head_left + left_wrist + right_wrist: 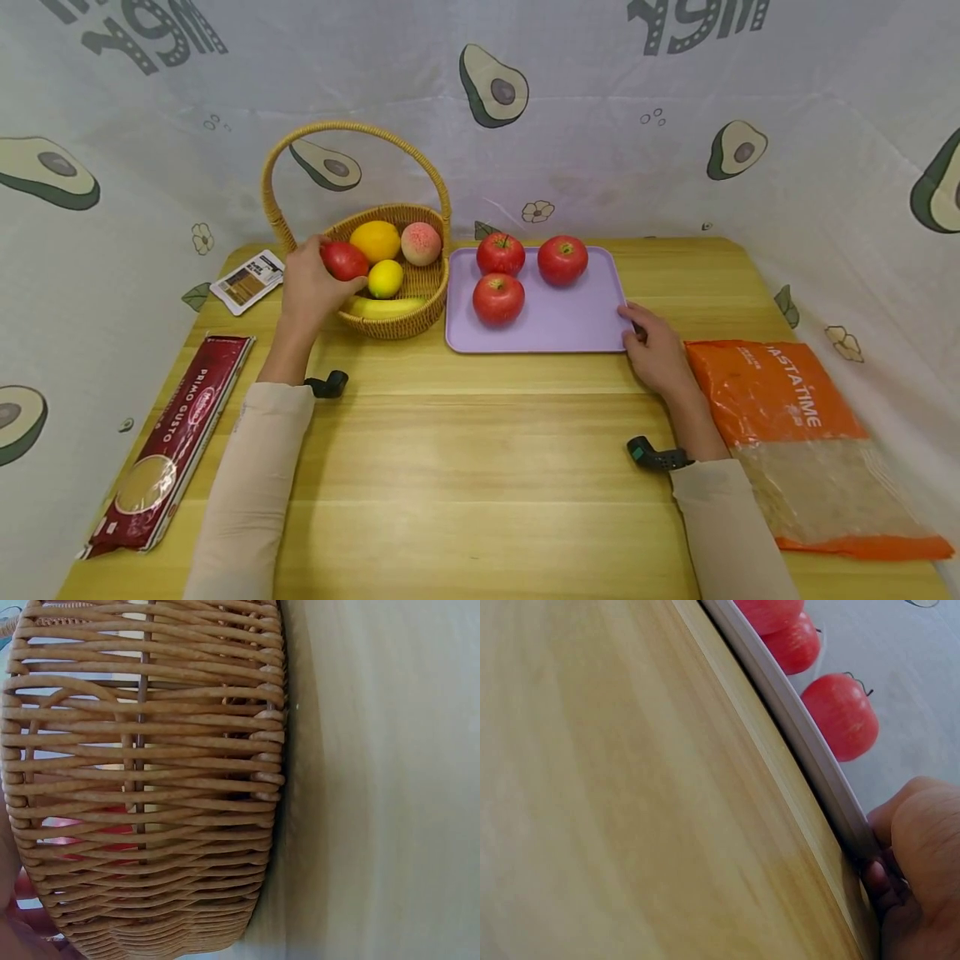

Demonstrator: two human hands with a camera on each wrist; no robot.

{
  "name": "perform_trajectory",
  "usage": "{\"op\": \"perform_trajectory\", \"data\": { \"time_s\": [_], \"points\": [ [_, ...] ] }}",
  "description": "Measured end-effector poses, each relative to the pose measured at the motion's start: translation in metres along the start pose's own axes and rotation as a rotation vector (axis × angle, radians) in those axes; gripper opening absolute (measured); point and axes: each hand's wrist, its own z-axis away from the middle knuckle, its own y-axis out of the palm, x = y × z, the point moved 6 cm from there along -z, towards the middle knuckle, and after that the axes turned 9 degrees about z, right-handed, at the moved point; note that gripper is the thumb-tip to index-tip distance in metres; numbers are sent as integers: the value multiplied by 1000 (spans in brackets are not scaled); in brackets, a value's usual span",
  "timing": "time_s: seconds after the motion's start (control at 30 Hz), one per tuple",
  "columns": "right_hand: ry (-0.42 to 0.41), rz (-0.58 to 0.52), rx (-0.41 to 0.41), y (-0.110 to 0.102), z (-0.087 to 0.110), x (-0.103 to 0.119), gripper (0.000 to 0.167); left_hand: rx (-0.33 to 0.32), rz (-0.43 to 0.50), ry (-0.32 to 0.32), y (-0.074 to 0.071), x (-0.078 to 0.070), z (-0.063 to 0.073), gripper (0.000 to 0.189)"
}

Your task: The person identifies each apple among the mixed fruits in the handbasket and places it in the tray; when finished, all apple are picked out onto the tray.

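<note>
In the head view my left hand (309,279) reaches over the left rim of a wicker basket (405,327). Its thumb and fingers hold a smooth red fruit (344,261) inside the basket. Beside that fruit lie a yellow lemon (386,279), a larger orange-yellow fruit (376,242), a peach (421,243) and a banana (386,308). My right hand (657,348) pinches the right edge of a lilac tray (577,325), thumb on top in the right wrist view. Three red apples (498,300) sit on the tray. Basket weave (150,795) mostly hides the red fruit in the left wrist view.
A dark red spaghetti pack (176,442) lies along the left side, with a small white packet (249,282) behind it. An orange pasta bag (802,442) lies at the right, close to my right forearm. Avocado-print cloth (585,108) hangs behind the wooden table (480,467).
</note>
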Motion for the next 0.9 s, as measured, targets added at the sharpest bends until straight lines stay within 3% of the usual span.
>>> {"op": "perform_trajectory", "data": {
  "time_s": [0.6, 0.9],
  "points": [
    [-3, -1, -4, -1, 0, 0, 48, -52, 69, 73, 3, -8, 4, 82],
    [-9, -12, -14, -1, 2, 3, 47, -65, 138, 51, 7, -19, 9, 84]
  ]
}}
